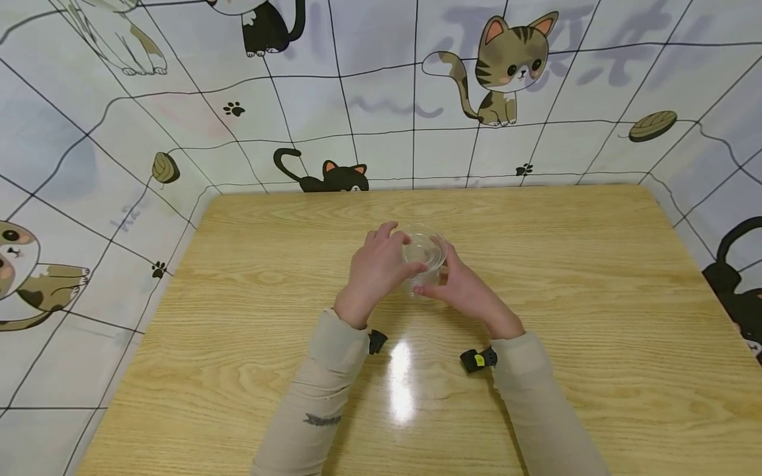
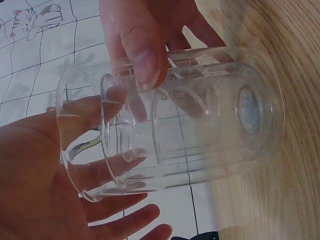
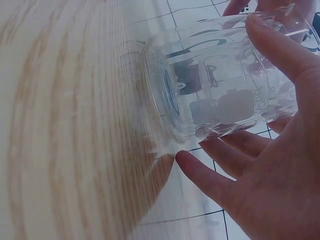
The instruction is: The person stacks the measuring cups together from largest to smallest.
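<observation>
Clear glass beakers (image 2: pixel 185 135), nested one inside another, stand upright on the wooden table between the two hands. The outer beaker (image 3: pixel 200 127) has a wide rim and faint printed markings. My right hand (image 1: pixel 470 291) holds its side, with the thumb on the near wall and fingers round the far side. My left hand (image 1: pixel 375 268) is at the top, its thumb and fingers at the rim of an inner beaker (image 2: pixel 104 130). Through the glass, the exact contact of the left fingertips is hard to make out.
The wooden table (image 1: pixel 238 344) reaches out on all sides of the hands. Behind and beside it hang white gridded sheets (image 1: pixel 381 106) with cartoon cats. Small black devices (image 1: pixel 476 361) are strapped at both wrists.
</observation>
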Demonstrator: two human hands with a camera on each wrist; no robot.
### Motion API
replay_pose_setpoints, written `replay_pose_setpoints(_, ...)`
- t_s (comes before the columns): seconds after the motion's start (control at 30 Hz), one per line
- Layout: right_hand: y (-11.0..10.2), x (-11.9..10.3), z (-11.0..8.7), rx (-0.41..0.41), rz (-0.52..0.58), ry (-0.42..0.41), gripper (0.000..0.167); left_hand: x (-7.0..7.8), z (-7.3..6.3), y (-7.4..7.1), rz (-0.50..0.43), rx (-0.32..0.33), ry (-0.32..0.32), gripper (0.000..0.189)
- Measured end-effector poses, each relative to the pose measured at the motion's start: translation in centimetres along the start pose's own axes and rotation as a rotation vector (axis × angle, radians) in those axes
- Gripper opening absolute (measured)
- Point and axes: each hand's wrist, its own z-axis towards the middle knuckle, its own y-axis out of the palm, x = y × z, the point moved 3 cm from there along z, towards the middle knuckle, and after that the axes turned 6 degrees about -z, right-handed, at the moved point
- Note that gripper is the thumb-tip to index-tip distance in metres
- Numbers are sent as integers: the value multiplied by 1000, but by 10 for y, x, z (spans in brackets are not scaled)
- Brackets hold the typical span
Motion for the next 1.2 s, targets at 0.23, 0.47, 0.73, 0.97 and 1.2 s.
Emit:
replay_pose_setpoints(0.23,1,1,1,13,-4,-16,98,2,-2,-3,75,-10,11,57)
replay_pose_setpoints(0.47,1,3,1,14,-22,-10,100,5,-2,-5,140,-17,45,55)
replay_pose_setpoints(0.73,0,2,0,18,-8,-8,100,8,-1,-6,189,-42,43,51)
replay_pose_setpoints(0.97,0,1,-1,13,-1,-11,99,9,0,-7,214,-71,30,46)
replay_pose_setpoints(1.2,0,-4,-2,-4,20,-14,98,13,2,-7,265,-101,24,44)
